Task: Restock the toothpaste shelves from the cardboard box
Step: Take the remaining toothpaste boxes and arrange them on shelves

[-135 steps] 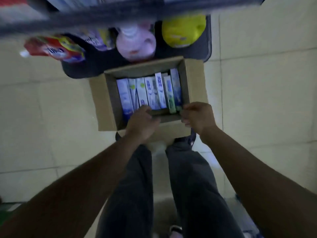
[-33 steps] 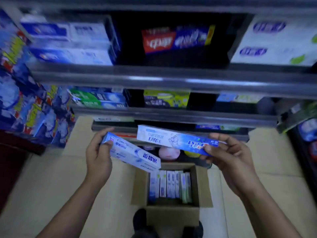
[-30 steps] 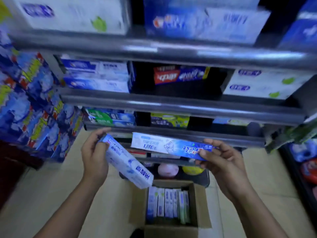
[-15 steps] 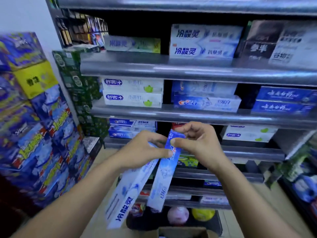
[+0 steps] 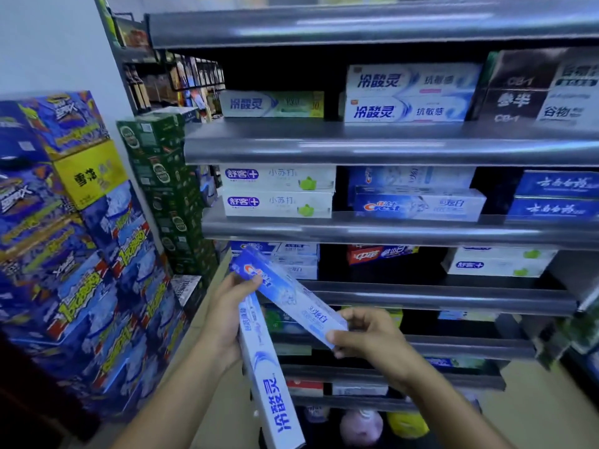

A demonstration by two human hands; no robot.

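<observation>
Head view, restocking in progress. The left hand [image 5: 227, 315], at 7 o'clock of centre, has its fingers wrapped round a white carton [image 5: 266, 371] that hangs lengthwise toward 6 o'clock. Its thumb also presses on the upper end of a blue Crest carton [image 5: 288, 296]. The right hand [image 5: 372, 345], at 5 o'clock of centre, pinches the lower end of that blue carton between thumb and fingers, so the carton spans the two hands on a slant. Both cartons are in front of the shelves [image 5: 389, 147], touching none of them. The cardboard box is out of view.

Matching stock: a Crest stack [image 5: 418, 204] at 1 o'clock of the hands, and white cartons of the same brand as the one held [image 5: 408, 95] on the shelf above, at 12 o'clock.

Probable hazards:
- The left hand has two loads. When the blue carton passes fully to the right hand, the long white carton, which is held near one end, may pivot and slip.
- The upper carton of the Crest stack appears to be set back from the one below. A careless push while inserting could shift or topple it.
- Several brands look similar, and in the dim light a carton could go to the wrong row.
</observation>
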